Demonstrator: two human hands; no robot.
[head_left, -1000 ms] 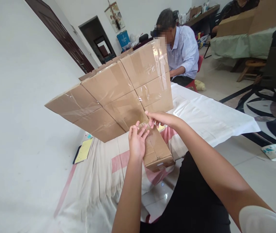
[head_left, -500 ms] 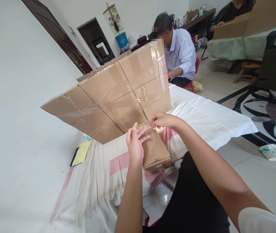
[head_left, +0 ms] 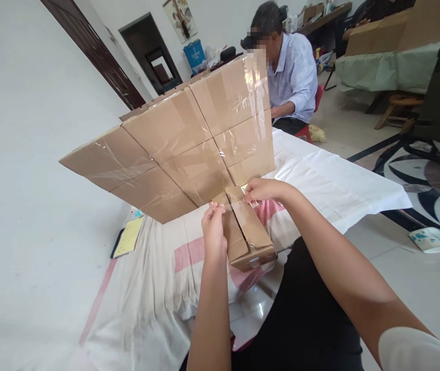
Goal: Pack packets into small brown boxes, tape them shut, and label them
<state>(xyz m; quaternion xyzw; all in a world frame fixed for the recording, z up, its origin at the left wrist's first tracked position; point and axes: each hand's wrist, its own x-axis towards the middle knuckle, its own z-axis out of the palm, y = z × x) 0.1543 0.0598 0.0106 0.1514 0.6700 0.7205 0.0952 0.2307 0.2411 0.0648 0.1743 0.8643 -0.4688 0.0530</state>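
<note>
A small cardboard box (head_left: 253, 226) lies lengthwise near the table's front edge, its two top flaps parted by a dark gap along the middle. My left hand (head_left: 214, 224) is closed at the far end of the left flap, thumb and fingertips pinched on its edge. At the far right corner of the box, my right hand (head_left: 268, 189) has its fingers curled and pinched at the edge of the right flap. What lies inside the box is hidden.
A tall wall of taped cardboard boxes (head_left: 183, 144) stands just behind the small box. On the table's left edge lies a yellow pad (head_left: 128, 237). Across the table a person in a light blue shirt (head_left: 295, 77) sits on a red chair. White cloth (head_left: 343, 180) covers the table.
The box's top flaps have come apart along the middle seam. My left hand's spread fingers have closed in a pinch at the left flap. The right hand stays near the far right corner.
</note>
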